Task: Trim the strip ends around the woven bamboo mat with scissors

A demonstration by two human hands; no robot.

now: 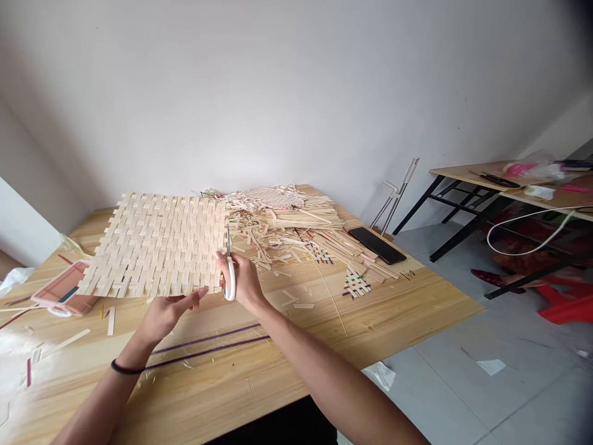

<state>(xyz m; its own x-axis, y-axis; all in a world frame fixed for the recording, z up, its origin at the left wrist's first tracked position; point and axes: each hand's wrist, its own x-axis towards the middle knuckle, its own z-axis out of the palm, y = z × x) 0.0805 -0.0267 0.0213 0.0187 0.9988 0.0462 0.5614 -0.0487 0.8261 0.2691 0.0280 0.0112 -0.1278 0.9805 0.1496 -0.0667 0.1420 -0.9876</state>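
Observation:
A square mat woven from pale flat strips (160, 247) is held up over the table, with short strip ends sticking out along its edges. My left hand (169, 314) grips its lower edge, the thumb on the near side and the other fingers hidden behind. In my right hand (244, 281) is a pair of scissors (230, 287) with white handles. The blades point away from me along the mat's right edge; whether they are apart I cannot tell. Two purple strips (208, 351) lie on the table below my hands.
Bundled pale strips (301, 216) and loose offcuts (259, 244) lie behind the scissors. A black phone (377, 245), a small coloured woven piece (356, 283) and a pink plastic box (62, 287) are on the wooden table (417, 309). Another table (463, 176) stands at right.

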